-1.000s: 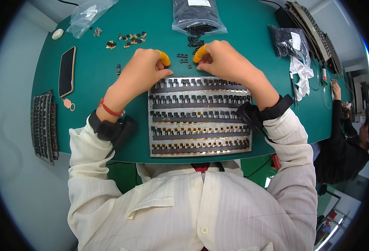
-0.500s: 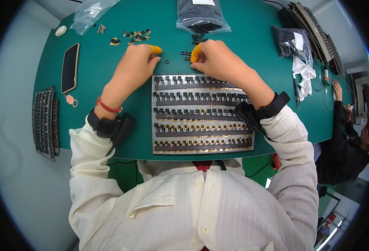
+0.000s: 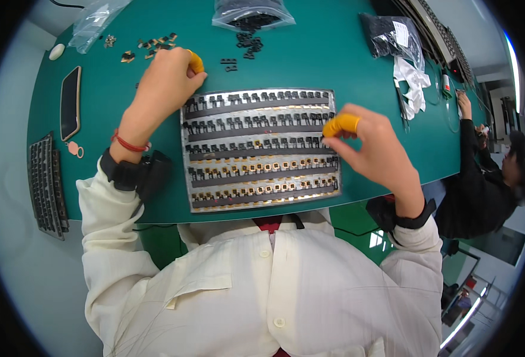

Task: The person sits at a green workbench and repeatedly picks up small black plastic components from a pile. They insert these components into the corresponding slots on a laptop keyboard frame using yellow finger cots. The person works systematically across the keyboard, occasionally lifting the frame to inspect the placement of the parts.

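A flat metal tray [image 3: 262, 109] holds several rows of small black and gold parts beside dark strips. At the tray's right edge, by the end of the third row, my right hand [image 3: 375, 143] is closed, its yellow-covered index finger and thumb tips nearly meeting. Anything pinched there is too small to make out. My left hand [image 3: 168, 78] is curled over the table just beyond the tray's far left corner, a yellow cover on one finger. Its thumb and fingers are closed together, and what they hold, if anything, is hidden.
Small black pieces [image 3: 249, 44] lie before an open plastic bag [image 3: 253, 13]. Black-and-gold parts [image 3: 149, 44] are scattered at the far left, with a phone [image 3: 70, 102] nearer. Stacked trays [image 3: 47, 184] flank the left edge. White tissue [image 3: 414, 86] and tweezers [image 3: 401, 104] lie right; another person [image 3: 479, 178] sits beyond.
My right hand has moved from the loose black pieces back toward me, to the tray's right edge. My left hand remains near the tray's far left corner. The whole view has shifted.
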Tool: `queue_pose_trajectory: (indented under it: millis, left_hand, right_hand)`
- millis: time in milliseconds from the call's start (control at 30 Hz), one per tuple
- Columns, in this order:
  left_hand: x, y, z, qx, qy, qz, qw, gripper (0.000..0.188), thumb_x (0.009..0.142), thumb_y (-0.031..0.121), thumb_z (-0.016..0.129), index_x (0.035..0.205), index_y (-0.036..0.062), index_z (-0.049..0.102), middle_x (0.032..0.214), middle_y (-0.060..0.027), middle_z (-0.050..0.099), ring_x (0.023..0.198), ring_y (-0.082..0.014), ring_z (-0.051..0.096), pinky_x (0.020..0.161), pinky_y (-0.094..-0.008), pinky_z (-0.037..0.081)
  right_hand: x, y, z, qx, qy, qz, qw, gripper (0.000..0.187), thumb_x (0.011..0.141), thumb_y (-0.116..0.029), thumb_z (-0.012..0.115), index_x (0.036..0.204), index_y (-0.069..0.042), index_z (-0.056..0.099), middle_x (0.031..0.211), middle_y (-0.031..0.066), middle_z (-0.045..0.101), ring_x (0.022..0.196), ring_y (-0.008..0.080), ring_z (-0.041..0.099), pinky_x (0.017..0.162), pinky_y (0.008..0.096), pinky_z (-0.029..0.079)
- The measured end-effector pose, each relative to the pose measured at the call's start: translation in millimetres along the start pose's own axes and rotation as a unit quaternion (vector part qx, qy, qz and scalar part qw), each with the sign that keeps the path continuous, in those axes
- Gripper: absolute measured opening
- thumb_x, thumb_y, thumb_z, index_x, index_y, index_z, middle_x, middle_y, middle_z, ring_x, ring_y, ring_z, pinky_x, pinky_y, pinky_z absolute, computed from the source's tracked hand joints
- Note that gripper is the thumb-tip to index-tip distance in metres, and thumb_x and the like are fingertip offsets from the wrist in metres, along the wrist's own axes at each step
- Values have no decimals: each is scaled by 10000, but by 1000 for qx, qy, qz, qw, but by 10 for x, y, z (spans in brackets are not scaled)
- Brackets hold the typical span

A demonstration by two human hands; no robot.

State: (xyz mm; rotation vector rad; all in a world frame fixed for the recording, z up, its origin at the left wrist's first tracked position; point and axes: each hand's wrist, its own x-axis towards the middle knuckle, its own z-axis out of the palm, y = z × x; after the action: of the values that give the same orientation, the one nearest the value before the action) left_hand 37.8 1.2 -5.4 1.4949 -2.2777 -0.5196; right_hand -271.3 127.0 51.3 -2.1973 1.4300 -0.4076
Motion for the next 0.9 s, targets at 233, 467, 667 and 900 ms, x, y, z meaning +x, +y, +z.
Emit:
queue_pose_trajectory:
  millis: [233, 467, 667, 900]
  left_hand:
    - [-31, 139, -47, -11, -21, 1, 1000, 165, 779, 71, 720, 847, -79, 702, 688, -123, 669, 622, -164, 630, 622, -282, 510]
    - [-674, 403, -241, -65, -80, 56, 993, 134, 783, 60, 713, 858, -50, 695, 739, -123, 654, 645, -183, 627, 614, -288, 496]
    - [-1178, 427, -196, -63, -120, 44, 990, 135, 796, 80, 724, 878, -26, 706, 769, -112, 621, 652, -224, 634, 608, -313, 498]
    - [-1297, 421, -77, -4, -77, 96, 992, 126, 814, 121, 715, 829, -3, 699, 738, -104, 587, 686, -303, 607, 648, -394, 501]
  right_hand:
    - [-467, 121, 295, 2, 13, 8, 1000, 177, 804, -94, 752, 902, 39, 689, 925, 135, 612, 758, 318, 621, 682, 385, 510]
    - [-470, 151, 437, -17, 49, 10, 999, 215, 812, -131, 760, 844, 68, 685, 850, 140, 590, 707, 311, 601, 635, 391, 486]
    - [-621, -59, 513, -54, 30, 71, 996, 450, 856, -216, 749, 548, 53, 564, 553, 145, 489, 480, 317, 508, 470, 421, 382]
    - [-437, -10, 276, -36, -62, 44, 996, 352, 845, -210, 743, 662, 68, 630, 614, 198, 565, 532, 389, 541, 522, 445, 431]
